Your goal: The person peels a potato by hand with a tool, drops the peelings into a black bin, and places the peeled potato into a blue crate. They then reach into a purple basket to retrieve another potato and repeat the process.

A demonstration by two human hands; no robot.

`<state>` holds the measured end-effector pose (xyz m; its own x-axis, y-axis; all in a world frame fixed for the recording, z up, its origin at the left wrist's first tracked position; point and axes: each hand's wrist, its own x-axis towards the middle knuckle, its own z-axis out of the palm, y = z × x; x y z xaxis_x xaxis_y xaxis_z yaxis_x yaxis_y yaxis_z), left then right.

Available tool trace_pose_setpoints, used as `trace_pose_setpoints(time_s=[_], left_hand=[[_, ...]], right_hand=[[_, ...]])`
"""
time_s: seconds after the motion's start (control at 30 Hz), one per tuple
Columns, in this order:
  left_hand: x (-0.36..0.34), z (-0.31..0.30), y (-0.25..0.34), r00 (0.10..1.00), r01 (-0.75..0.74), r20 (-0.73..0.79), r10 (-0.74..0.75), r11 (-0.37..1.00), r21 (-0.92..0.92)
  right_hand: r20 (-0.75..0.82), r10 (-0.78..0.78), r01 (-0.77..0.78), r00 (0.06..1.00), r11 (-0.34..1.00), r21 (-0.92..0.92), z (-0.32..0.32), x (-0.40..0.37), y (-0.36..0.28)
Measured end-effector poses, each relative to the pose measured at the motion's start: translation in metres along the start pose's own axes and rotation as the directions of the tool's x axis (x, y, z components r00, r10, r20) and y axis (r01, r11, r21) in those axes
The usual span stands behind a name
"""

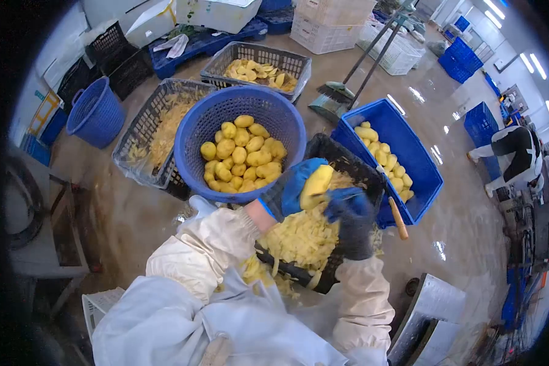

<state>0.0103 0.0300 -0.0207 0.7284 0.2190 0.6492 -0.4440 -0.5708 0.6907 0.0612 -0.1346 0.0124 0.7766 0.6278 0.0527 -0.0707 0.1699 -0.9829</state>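
Note:
My left hand (293, 189), in a blue and dark glove, is closed around a large yellow potato (316, 186). Close against the potato's right side is my right hand (351, 215), also gloved. Its fingers look curled but are smeared by motion, and what they grip cannot be made out. Below both hands, a black crate (332, 268) holds a heap of pale yellow peelings (302, 241). Unpeeled-looking potatoes (241, 155) fill the bottom of a round blue basket (192, 137) to the left. Smoother yellow potatoes (387, 161) lie in a blue bin (424, 183) to the right.
A wooden handle (398, 218) sticks out by the blue bin. Two black crates with peelings (128, 137) (210, 67) stand beyond the basket. A long-handled broom and dustpan (332, 100) stand behind. The floor is wet. Another person (518, 152) bends over at far right.

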Motion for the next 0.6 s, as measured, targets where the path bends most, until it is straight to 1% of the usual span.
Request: trace_pose_setpoints(time_s=[0.03,0.07,0.1,0.13,0.17,0.2,0.23,0.27,0.3,0.33,0.37,0.4,0.43,0.47,0.5,0.53,0.57,0.6], left_hand=[[-0.001,0.003,0.002,1.0,0.0,0.01,0.0,1.0,-0.006],[-0.004,0.007,0.004,0.944,0.328,0.164,-0.285,0.854,-0.403],[-0.008,0.01,0.008,0.794,0.599,0.406,-0.453,0.464,-0.653],[-0.006,0.006,0.032,0.746,0.63,0.49,-0.45,0.242,-0.738],[-0.008,0.008,0.033,0.698,0.667,0.541,-0.469,0.152,-0.729],[-0.007,0.009,0.032,0.649,0.699,0.591,-0.479,0.069,-0.712],[-0.003,0.009,0.027,0.65,0.703,0.596,-0.471,0.076,-0.707],[-0.002,0.009,0.02,0.713,0.676,0.505,-0.487,0.284,-0.68],[-0.003,0.01,0.016,0.775,0.623,0.405,-0.485,0.473,-0.623],[-0.001,0.007,0.019,0.777,0.618,0.397,-0.488,0.473,-0.628],[0.002,0.002,0.025,0.762,0.626,0.42,-0.493,0.394,-0.672],[0.003,0.0,0.03,0.743,0.635,0.45,-0.495,0.309,-0.708],[0.0,0.004,0.037,0.864,0.502,0.327,-0.383,0.591,-0.632],[-0.002,0.006,0.038,0.861,0.507,0.334,-0.385,0.586,-0.632],[-0.003,0.008,0.038,0.79,0.609,0.43,-0.437,0.478,-0.634],[-0.003,0.008,0.038,0.709,0.698,0.523,-0.472,0.365,-0.616],[0.0,0.007,0.035,0.71,0.698,0.527,-0.467,0.371,-0.612],[0.002,0.007,0.03,0.706,0.69,0.524,-0.475,0.299,-0.658]], right_hand=[[0.106,0.101,-0.101,0.989,0.995,-0.004,0.008,-0.003,0.0],[0.092,0.106,-0.107,0.99,0.994,0.002,-0.003,0.001,0.007],[-0.057,0.003,-0.003,0.998,1.0,-0.003,-0.028,0.012,0.019],[-0.198,-0.099,0.095,0.975,0.995,-0.03,-0.053,0.022,0.028],[-0.081,-0.507,0.287,0.858,0.605,-0.743,-0.068,0.029,0.026],[-0.089,-0.508,0.282,0.857,0.606,-0.743,-0.073,0.025,0.032],[-0.266,-0.352,0.206,0.898,0.867,-0.453,-0.067,0.023,0.03],[-0.359,-0.138,0.113,0.923,0.989,-0.09,-0.056,0.02,0.02],[-0.23,-0.007,0.006,0.973,1.0,-0.002,-0.038,0.012,0.015],[-0.221,-0.006,0.004,0.975,1.0,-0.006,-0.022,0.005,0.01],[-0.089,0.023,-0.033,0.996,0.992,-0.12,-0.008,-0.003,0.007],[0.035,0.068,-0.058,0.997,0.971,-0.233,-0.002,-0.009,0.007],[-0.071,0.04,-0.042,0.997,0.999,-0.024,-0.013,0.001,0.007],[-0.077,0.045,-0.047,0.996,0.999,-0.024,-0.043,0.015,0.021],[-0.234,-0.155,0.124,0.96,0.982,-0.141,-0.08,0.032,0.043],[-0.358,-0.361,0.271,0.861,0.922,-0.278,-0.086,0.038,0.042],[-0.363,-0.366,0.277,0.857,0.92,-0.276,-0.089,0.037,0.044],[-0.292,-0.44,0.303,0.849,0.858,-0.414,-0.093,0.034,0.044]])
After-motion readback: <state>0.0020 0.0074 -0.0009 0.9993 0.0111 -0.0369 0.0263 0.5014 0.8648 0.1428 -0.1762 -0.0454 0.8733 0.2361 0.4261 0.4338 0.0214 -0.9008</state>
